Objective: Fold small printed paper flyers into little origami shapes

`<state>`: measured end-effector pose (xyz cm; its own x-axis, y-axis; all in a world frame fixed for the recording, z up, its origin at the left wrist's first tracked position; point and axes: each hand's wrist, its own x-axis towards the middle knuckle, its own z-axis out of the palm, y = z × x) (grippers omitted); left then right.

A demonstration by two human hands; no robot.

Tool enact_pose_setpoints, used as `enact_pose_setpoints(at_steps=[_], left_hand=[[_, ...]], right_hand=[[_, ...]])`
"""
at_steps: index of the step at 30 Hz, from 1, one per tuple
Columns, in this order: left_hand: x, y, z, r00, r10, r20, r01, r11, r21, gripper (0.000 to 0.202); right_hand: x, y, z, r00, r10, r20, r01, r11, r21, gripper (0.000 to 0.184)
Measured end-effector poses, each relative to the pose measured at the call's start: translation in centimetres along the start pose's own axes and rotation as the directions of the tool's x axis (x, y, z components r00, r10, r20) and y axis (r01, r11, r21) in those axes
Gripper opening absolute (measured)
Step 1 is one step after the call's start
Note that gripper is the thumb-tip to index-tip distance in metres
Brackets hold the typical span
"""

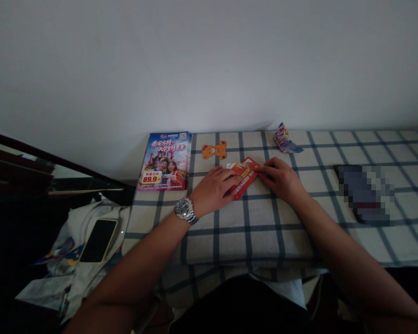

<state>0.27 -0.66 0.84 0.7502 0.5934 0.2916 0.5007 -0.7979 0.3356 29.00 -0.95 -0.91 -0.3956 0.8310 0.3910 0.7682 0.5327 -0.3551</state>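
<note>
A red folded paper [244,181] with yellow and white print lies slantwise on the checked cloth. My left hand [216,188], with a metal watch on its wrist, has its fingers bent over the paper's left part and holds it against the cloth. At the paper's upper right corner, the thumb and fingers of my right hand [280,178] are closed in a pinch. Both hands cover parts of the paper. Just beyond my left hand is a flat brown bear cutout [215,150].
A stack of blue and pink flyers [165,162] sits at the cloth's left end by the wall. Crumpled printed paper [286,141] is at the back. A blurred dark object [365,195] lies right. Lower left, a phone [98,240] rests on white bags.
</note>
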Motion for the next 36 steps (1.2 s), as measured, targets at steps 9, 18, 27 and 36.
enact_pose_setpoints(at_steps=[9,18,27,36], left_hand=[[-0.2,-0.4,-0.4,0.999,-0.043,-0.008,0.043,0.999,0.033,0.039],[-0.2,-0.8,-0.9,0.997,-0.071,-0.037,0.074,0.995,0.062,0.019],[-0.2,-1.4,-0.5,0.991,-0.115,-0.074,0.113,0.993,-0.027,0.014],[0.3,-1.0,-0.1,0.958,-0.264,-0.115,0.248,0.96,-0.133,0.017]], right_hand=[[0.5,-0.8,-0.5,0.984,-0.179,0.011,0.176,0.976,0.126,0.013],[0.4,-0.9,-0.5,0.981,-0.184,0.057,0.167,0.96,0.225,0.012],[0.7,-1.4,-0.5,0.989,-0.135,0.056,0.12,0.968,0.221,0.01],[1.0,-1.5,0.6,0.999,-0.043,0.032,0.037,0.984,0.174,0.014]])
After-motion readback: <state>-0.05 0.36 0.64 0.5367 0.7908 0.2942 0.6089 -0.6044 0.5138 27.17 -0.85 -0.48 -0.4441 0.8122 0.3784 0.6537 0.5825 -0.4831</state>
